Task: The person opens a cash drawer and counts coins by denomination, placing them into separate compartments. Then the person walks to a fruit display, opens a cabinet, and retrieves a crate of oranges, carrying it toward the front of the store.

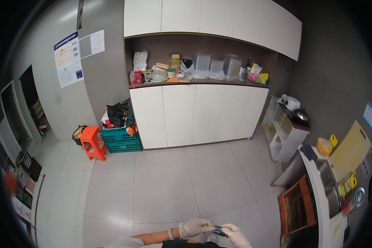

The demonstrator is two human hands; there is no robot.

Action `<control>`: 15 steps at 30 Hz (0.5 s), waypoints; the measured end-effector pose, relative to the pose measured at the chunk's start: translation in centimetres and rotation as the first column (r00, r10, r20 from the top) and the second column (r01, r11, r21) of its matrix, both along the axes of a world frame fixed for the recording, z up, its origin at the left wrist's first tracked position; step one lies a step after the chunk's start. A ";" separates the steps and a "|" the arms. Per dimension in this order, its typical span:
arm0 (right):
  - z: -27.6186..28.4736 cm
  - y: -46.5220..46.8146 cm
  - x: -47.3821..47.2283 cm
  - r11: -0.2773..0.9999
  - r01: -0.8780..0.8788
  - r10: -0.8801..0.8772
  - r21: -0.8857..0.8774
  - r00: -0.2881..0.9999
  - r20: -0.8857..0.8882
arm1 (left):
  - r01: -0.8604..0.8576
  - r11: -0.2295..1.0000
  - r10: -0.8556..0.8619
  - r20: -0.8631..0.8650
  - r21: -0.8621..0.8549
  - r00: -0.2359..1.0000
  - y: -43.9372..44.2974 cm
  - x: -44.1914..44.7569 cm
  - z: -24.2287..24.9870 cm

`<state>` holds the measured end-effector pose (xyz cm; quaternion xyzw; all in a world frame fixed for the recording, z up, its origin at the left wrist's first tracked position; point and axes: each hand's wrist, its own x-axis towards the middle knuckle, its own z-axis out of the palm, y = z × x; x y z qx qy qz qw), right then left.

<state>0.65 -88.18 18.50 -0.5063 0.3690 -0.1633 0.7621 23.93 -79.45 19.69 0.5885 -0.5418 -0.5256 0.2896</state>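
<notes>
At the bottom of the head view, my left hand (pixel 196 227) wears a whitish disposable glove, with a pale bangle (pixel 170 233) on the wrist. Its fingertips are pinched together beside a small dark object (pixel 218 230); whether they grip it cannot be told. My right hand (pixel 235 236), gloved the same way, has its fingers closed on the other side of that dark object, which is too small to name. Both hands are close together in front of a dark apron (pixel 189 244), above the tiled floor.
Ahead stands a white cabinet (pixel 198 116) with plastic containers (pixel 202 63) in its niche. An orange stool (pixel 92 139) and green crates (pixel 122 141) are at left. On the right are a wire rack (pixel 274 116), a sink (pixel 332 201) and a yellowish cutting board (pixel 350 150).
</notes>
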 end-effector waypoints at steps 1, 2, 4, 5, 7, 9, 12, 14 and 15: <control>-1.0 -3.5 0.0 0.998 0.063 -0.064 -0.026 0.997 -0.050 | -0.073 0.997 0.074 -0.072 0.025 0.995 -1.7 1.5 -2.2; -2.2 -7.0 -0.1 0.991 0.124 -0.128 -0.053 0.987 -0.100 | -0.148 0.988 0.152 -0.170 0.035 0.974 -3.0 3.4 -5.0; -5.1 -15.0 2.0 0.965 0.261 -0.256 0.016 0.956 -0.145 | -0.146 0.982 0.146 -0.007 -0.118 0.989 -4.6 8.4 -11.3; -6.3 -18.7 3.3 0.942 0.331 -0.320 0.046 0.933 -0.167 | -0.011 0.956 0.121 0.358 -0.295 0.926 -4.9 11.3 -14.5; -6.2 -25.9 6.3 0.956 0.293 -0.285 0.014 0.939 -0.191 | -0.126 0.984 0.174 0.571 -0.124 0.802 -4.3 16.5 -19.3; -4.0 -32.0 11.0 0.982 0.191 -0.190 0.001 0.976 -0.102 | -0.509 0.843 0.336 0.569 0.174 0.750 -1.7 19.6 -22.0; 0.1 -38.6 21.4 0.998 0.029 -0.031 -0.051 0.998 -0.049 | -0.655 0.641 0.285 0.668 0.400 0.687 4.0 21.3 -22.4; 2.6 -41.9 29.3 0.990 -0.108 0.100 -0.086 0.991 -0.092 | -0.381 0.702 -0.225 0.695 0.602 0.683 7.2 21.2 -21.2; 3.6 -43.0 33.2 0.978 -0.179 0.171 -0.103 0.982 -0.086 | -0.586 0.603 -0.040 0.754 0.541 0.655 8.4 20.4 -20.5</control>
